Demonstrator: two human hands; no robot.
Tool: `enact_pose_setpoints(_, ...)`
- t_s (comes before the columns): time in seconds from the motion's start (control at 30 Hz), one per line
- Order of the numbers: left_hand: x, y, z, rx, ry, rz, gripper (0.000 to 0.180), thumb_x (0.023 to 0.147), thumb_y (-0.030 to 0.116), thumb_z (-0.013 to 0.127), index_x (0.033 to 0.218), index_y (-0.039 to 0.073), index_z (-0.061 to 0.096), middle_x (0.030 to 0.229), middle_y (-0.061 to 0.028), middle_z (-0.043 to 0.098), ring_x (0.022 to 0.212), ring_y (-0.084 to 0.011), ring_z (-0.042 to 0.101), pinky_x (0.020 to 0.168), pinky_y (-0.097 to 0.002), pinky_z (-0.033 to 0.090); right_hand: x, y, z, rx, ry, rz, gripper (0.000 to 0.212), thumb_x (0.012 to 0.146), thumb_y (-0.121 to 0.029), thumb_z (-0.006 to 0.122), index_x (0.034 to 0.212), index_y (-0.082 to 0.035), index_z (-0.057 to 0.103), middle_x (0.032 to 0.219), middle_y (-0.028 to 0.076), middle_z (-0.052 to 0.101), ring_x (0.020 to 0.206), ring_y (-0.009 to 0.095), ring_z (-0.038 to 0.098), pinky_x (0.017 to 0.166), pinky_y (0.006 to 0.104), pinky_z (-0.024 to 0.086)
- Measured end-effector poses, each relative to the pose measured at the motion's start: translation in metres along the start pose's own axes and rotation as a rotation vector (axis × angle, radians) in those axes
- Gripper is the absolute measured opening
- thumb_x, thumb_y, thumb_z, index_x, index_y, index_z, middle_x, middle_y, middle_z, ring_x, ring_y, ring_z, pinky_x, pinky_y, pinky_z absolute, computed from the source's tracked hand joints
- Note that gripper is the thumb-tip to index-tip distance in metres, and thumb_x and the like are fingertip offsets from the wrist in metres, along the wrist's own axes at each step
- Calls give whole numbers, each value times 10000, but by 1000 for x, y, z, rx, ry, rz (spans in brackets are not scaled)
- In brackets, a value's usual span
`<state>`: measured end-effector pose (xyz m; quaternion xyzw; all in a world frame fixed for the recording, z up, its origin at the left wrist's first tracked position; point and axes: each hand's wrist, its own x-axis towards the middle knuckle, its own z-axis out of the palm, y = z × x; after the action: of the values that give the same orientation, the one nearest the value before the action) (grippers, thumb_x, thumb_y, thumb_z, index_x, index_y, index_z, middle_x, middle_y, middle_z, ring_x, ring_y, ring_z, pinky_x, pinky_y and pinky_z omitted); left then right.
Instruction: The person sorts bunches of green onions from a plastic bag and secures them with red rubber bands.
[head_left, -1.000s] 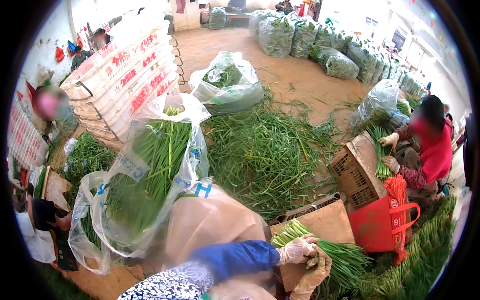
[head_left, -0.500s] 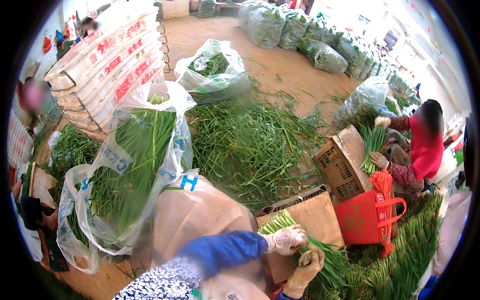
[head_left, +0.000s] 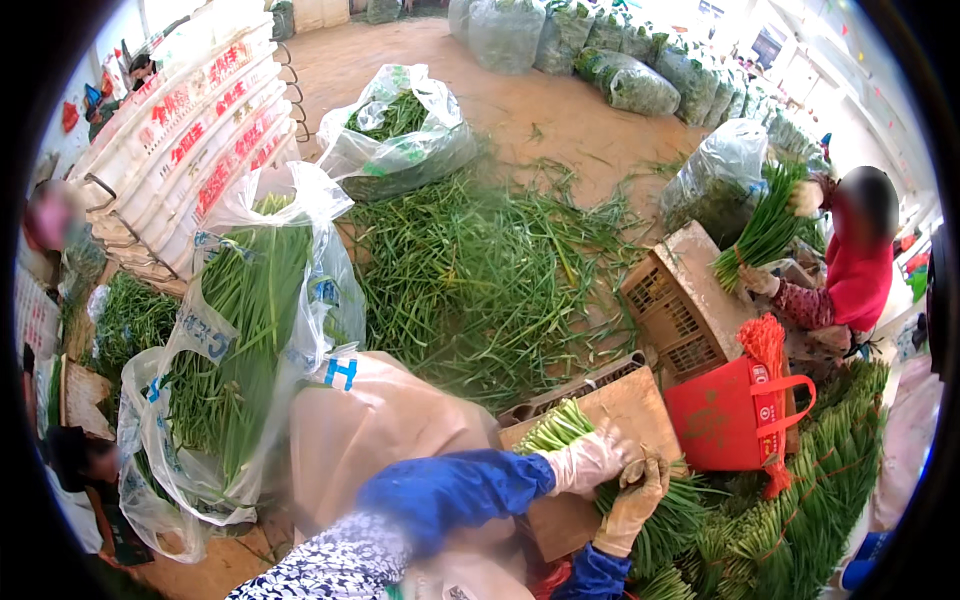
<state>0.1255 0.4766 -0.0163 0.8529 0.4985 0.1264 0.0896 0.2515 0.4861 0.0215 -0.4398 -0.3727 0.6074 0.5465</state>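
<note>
A bundle of long green stalks with pale cut ends (head_left: 556, 427) lies across a brown board-topped crate (head_left: 650, 410) in front of me. My left hand (head_left: 592, 460), in a whitish glove, is closed over the bundle just behind the pale ends. My right hand (head_left: 638, 500), in a tan glove, has its fingers bent together at the left fingertips, above the stalks. What it pinches, if anything, is too small to make out. The leafy ends spread out beneath and beyond the right hand.
Right of the crate stand a red bag (head_left: 708, 425) with red ties (head_left: 763, 350) and rows of tied bundles (head_left: 800, 490). Left is an open plastic bag of stalks (head_left: 240, 330); loose greens (head_left: 490, 280) cover the floor ahead. A co-worker (head_left: 855, 260) handles another bundle.
My right hand has risen and turned upward, its fingers now meeting the left hand's fingertips. The left hand stays on the bundle. The co-worker's bundle has been lifted and tilted.
</note>
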Motion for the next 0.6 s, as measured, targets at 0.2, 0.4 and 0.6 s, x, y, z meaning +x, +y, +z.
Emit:
enact_pose_setpoints(0.2,-15,0,48,-368,241,40,336,743,229,701,1060,156,617,1240,-27,588,1230,-311,509,1116,-550,305,-56,-7,11,-78,17,-25,190,950,-176,559,982,-22,664,621,-26,480,538,70,400,502,212,310)
enact_pose_setpoints(0.4,-24,-1,49,-513,329,115,245,721,181,693,961,134,668,1219,-46,595,1245,-308,497,1135,-541,293,-71,-6,-1,3,50,99,159,952,-149,546,975,-26,644,603,-26,423,534,73,391,505,211,312)
enact_pose_setpoints(0.6,-35,-3,60,-477,352,131,246,713,180,659,957,156,647,1196,-10,608,1244,-287,499,1131,-531,313,-84,2,7,36,48,164,150,921,-105,550,938,10,646,596,-14,431,514,68,373,480,214,298)
